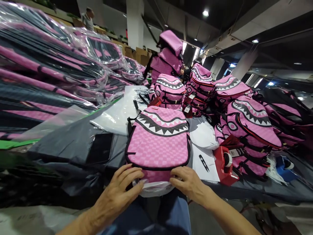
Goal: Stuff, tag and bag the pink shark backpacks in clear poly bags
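A pink checkered backpack (158,148) with a black-and-white shark-teeth print lies in front of me, its bottom end toward me. A clear plastic bag (156,189) is bunched around that near end. My left hand (119,187) is at the near left corner, its thumb and fingers closed on the plastic bag's edge against the backpack. At the near right corner my right hand (188,182) has its fingers curled around the plastic edge and the backpack. Some of my fingertips are hidden behind the bag and plastic.
A black phone (100,148) lies left of the backpack, with white plastic bags (122,111) beyond. On the right are paper sheets (204,163), a small black cutter (203,163) and a red tape dispenser (225,166). Stacked backpacks (254,120) rise behind; plastic-wrapped ones (49,65) fill the left.
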The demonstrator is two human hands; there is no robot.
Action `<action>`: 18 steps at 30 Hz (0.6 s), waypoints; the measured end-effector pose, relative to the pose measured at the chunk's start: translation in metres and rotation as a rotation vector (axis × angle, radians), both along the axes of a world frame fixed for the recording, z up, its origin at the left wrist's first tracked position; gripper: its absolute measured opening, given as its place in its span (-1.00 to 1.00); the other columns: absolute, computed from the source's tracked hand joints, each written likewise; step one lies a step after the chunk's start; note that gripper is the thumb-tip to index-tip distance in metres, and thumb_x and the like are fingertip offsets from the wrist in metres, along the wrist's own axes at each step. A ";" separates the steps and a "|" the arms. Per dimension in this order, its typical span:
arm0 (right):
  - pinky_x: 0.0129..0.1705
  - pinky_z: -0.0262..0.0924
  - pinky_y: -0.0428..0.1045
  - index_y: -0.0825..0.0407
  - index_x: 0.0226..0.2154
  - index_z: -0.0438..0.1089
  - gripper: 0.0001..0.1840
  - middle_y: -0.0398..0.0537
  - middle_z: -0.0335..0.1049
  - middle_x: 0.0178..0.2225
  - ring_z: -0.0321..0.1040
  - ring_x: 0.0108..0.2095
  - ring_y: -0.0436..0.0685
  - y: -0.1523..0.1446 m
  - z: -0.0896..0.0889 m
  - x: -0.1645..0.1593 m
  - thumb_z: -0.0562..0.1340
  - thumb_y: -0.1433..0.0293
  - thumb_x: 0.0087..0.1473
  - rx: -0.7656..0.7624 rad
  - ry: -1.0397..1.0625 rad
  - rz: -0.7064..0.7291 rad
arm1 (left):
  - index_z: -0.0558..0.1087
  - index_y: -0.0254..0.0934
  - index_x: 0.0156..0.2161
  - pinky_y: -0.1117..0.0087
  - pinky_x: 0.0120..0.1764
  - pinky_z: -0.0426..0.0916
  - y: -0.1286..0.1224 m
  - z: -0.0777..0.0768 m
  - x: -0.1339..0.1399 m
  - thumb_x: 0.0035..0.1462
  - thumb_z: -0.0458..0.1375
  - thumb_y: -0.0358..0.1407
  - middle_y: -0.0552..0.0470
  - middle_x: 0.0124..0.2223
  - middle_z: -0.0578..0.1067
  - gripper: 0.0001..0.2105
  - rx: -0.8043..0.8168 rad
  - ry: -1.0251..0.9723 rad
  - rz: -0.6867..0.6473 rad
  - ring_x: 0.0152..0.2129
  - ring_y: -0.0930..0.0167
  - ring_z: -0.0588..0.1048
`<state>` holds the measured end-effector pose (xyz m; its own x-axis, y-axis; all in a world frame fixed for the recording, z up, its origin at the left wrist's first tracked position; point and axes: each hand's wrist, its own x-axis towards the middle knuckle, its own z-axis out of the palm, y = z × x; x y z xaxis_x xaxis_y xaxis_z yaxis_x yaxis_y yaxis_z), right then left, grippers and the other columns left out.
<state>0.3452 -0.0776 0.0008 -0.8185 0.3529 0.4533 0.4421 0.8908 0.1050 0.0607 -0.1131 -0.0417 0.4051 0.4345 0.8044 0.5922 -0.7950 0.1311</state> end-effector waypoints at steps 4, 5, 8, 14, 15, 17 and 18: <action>-0.26 0.08 -0.02 0.04 -0.20 0.39 -0.83 -0.10 0.53 -0.23 0.37 -0.25 0.02 0.010 0.013 -0.005 0.10 0.40 0.42 -0.101 -0.198 0.086 | 0.35 -0.25 -0.18 0.49 -0.13 0.40 0.023 0.016 -0.009 0.24 -0.10 -0.63 -0.03 -0.15 0.56 -0.73 -0.174 0.175 -0.467 -0.19 0.45 0.50; -0.28 0.06 -0.01 0.03 -0.20 0.39 -0.84 -0.13 0.51 -0.30 0.35 -0.29 0.03 0.012 0.016 -0.006 0.13 0.37 0.41 -0.112 -0.255 0.075 | 0.34 -0.25 -0.21 0.50 -0.18 0.39 0.029 0.021 -0.010 0.25 -0.10 -0.62 0.01 -0.23 0.55 -0.73 -0.199 0.220 -0.512 -0.30 0.46 0.48; -0.31 0.05 0.02 0.05 -0.15 0.39 -0.86 -0.16 0.47 -0.37 0.31 -0.31 0.07 0.014 0.027 -0.011 0.16 0.34 0.40 -0.101 -0.389 0.038 | 0.35 -0.23 -0.26 0.39 -0.18 0.35 0.039 0.031 -0.011 0.28 -0.05 -0.58 0.10 -0.38 0.49 -0.77 -0.052 0.394 -0.500 -0.44 0.42 0.41; -0.37 0.01 0.02 0.00 -0.18 0.42 -0.86 -0.09 0.47 -0.27 0.32 -0.27 0.09 0.012 0.054 -0.019 0.19 0.31 0.38 -0.126 -0.621 0.089 | 0.40 -0.36 0.01 0.30 -0.12 0.30 0.034 0.018 -0.015 0.28 0.03 -0.54 0.05 -0.33 0.53 -0.76 0.076 0.476 -0.317 -0.41 0.37 0.45; -0.39 0.00 0.01 -0.02 -0.19 0.43 -0.89 -0.09 0.47 -0.27 0.33 -0.26 0.08 0.012 0.056 -0.020 0.19 0.36 0.38 -0.131 -0.642 0.101 | 0.38 -0.37 0.04 0.31 -0.14 0.29 0.033 0.014 -0.013 0.28 0.03 -0.54 0.05 -0.33 0.53 -0.74 0.050 0.471 -0.269 -0.40 0.37 0.45; -0.43 -0.01 0.01 -0.01 -0.18 0.44 -0.89 -0.10 0.47 -0.28 0.34 -0.29 0.07 0.014 0.059 -0.023 0.18 0.41 0.37 -0.138 -0.659 0.135 | 0.42 -0.29 -0.09 0.32 -0.24 0.27 0.031 0.010 -0.009 0.24 0.08 -0.55 0.09 -0.35 0.51 -0.80 -0.034 0.467 -0.199 -0.42 0.38 0.45; -0.45 -0.02 0.02 0.00 -0.19 0.44 -0.89 -0.10 0.47 -0.31 0.34 -0.31 0.07 0.015 0.058 -0.025 0.18 0.42 0.37 -0.135 -0.657 0.147 | 0.42 -0.24 -0.20 0.32 -0.29 0.24 0.031 0.010 -0.006 0.22 0.11 -0.54 0.11 -0.37 0.50 -0.84 -0.072 0.461 -0.191 -0.44 0.38 0.44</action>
<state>0.3203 -0.0628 0.0592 -0.9524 0.2353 -0.1940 0.1980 0.9609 0.1938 0.0546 -0.0817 -0.0317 0.7888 0.3660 0.4938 0.4464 -0.8934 -0.0509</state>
